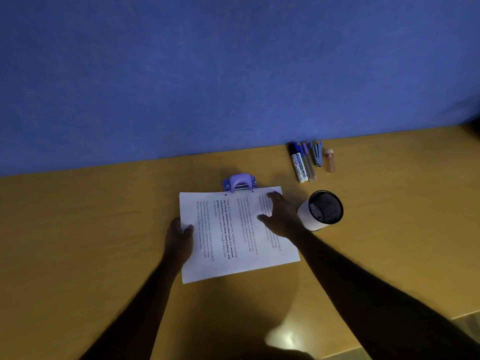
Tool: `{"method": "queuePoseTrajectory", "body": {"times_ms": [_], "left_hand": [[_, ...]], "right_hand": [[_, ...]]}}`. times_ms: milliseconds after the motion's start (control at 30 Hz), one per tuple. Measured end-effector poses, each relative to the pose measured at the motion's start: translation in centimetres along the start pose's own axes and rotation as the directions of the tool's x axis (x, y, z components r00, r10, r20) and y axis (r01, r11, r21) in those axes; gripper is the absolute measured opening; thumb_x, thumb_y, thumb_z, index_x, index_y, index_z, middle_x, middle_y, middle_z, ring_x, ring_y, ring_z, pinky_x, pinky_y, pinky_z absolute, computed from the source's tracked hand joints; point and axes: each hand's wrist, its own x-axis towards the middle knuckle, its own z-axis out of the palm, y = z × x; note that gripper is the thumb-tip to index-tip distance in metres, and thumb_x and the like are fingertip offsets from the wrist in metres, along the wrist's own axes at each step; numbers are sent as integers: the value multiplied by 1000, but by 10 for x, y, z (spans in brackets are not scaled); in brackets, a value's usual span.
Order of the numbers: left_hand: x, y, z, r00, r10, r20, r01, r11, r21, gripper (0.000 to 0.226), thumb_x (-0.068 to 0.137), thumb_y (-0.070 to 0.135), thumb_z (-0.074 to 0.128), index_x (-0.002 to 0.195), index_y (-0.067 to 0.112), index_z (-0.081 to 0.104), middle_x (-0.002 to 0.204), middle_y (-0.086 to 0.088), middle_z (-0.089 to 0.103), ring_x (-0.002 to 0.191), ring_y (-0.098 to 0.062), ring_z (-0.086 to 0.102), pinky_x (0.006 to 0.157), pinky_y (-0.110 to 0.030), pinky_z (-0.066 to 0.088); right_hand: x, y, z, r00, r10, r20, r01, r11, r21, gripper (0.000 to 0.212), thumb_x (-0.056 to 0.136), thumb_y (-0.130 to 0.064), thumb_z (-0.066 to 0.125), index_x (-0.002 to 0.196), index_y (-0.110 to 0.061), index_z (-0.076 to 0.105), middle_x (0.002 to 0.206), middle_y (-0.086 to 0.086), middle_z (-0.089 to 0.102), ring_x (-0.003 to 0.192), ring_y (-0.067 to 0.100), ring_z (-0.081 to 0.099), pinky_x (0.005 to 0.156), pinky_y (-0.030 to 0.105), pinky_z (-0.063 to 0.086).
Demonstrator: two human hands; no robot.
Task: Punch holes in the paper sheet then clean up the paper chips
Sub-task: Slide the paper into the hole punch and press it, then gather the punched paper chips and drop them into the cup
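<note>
A white printed paper sheet (233,245) lies on the wooden desk (91,229), its far edge by a purple hole punch (240,181). Two small dark holes show near that far edge. My left hand (179,240) pinches the sheet's left edge, thumb on top. My right hand (279,214) rests flat on the sheet's right part with fingers spread. I cannot make out any paper chips.
A white cup with a dark mesh inside (322,210) stands just right of the sheet. Markers and pens (302,162), a small stapler (318,154) and a small bottle (330,159) lie by the blue partition (207,74). The desk's front edge runs at lower right.
</note>
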Motion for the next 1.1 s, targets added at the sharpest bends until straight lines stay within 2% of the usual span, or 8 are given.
{"method": "queuePoseTrajectory", "body": {"times_ms": [233,467,600,733,833,900,1033,1100], "left_hand": [[-14,-12,-3,1000,-12,3,12,1000,-26,25,96,12,50,120,5,52,112,-13,61,95,-25,59,77,-36,48],[-30,-22,-6,999,-48,2,48,995,-91,24,96,12,50,119,4,53,110,-14,62,100,-32,61,87,-47,52],[-46,-28,-10,999,-51,19,54,977,-206,24,95,7,49,118,3,55,108,-16,64,100,-35,62,87,-51,52],[-61,-33,-9,998,-48,26,54,963,-266,25,96,2,47,119,-3,55,115,-23,63,106,-40,60,93,-57,49],[-73,-35,-4,998,-56,38,65,944,-324,25,97,3,46,119,-5,56,115,-24,63,106,-40,61,92,-55,49],[-81,-34,-2,996,-62,59,79,932,-355,26,98,2,45,120,-6,56,116,-25,63,106,-40,61,93,-56,49],[-95,-37,6,995,-31,96,65,924,-377,25,97,-2,45,119,-8,56,115,-26,63,106,-41,61,94,-59,49],[-100,-40,8,993,-31,113,72,925,-372,25,96,-2,47,119,-7,57,116,-26,63,107,-41,61,94,-60,48]], "right_hand": [[-5,0,1,999,34,38,-36,999,42,77,83,-30,72,146,-9,33,149,10,42,135,27,41,109,40,39],[-37,8,18,996,-61,-63,61,998,8,65,82,-29,72,138,-11,45,145,6,46,133,24,43,109,39,40],[-69,11,26,979,-61,-196,69,997,34,17,87,-31,67,97,-17,65,100,-2,64,89,14,62,75,30,53],[-116,17,38,972,174,160,-211,944,254,45,91,-51,58,64,-15,63,55,0,67,43,9,59,46,23,49],[-150,21,53,835,278,474,-498,749,437,54,81,-57,68,74,-3,70,64,12,72,46,17,64,46,23,51],[-162,21,64,790,286,542,-605,499,620,53,75,-49,76,89,2,72,81,20,74,60,23,69,56,29,56],[-171,12,84,823,259,506,-484,-149,862,30,87,-18,70,111,0,66,110,19,72,97,33,69,82,44,57],[-173,10,91,851,283,442,-388,-229,893,26,89,-8,66,114,-2,64,114,17,71,104,35,67,80,45,57]]}}
